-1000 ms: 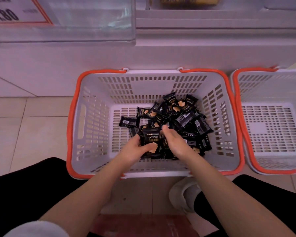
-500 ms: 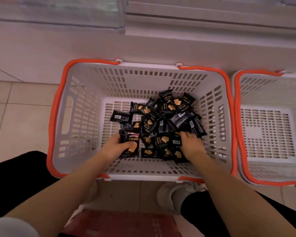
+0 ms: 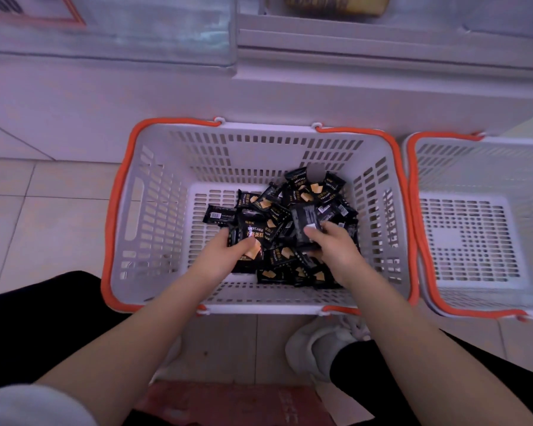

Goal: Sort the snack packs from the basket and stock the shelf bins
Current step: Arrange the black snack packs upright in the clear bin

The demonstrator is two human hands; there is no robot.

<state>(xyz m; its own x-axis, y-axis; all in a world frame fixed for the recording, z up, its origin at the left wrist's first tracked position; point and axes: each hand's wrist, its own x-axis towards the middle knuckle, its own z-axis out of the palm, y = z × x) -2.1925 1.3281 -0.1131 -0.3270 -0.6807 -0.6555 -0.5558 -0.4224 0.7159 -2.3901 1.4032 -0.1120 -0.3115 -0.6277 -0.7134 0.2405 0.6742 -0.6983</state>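
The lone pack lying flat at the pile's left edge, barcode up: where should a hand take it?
Pinch the lone pack by its free left end, coming from above-left. It lies flat on the basket floor; its right end tucks against the pile.

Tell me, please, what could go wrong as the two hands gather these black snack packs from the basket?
The left hand clutches a stack of DRYCAKE packs; adding more could let the glossy wrappers slide apart and drop. The right hand pinches a back-side-up pack, so its type may be misread when sorting. Packs lie over the slotted floor of the grey basket; corners might snag.
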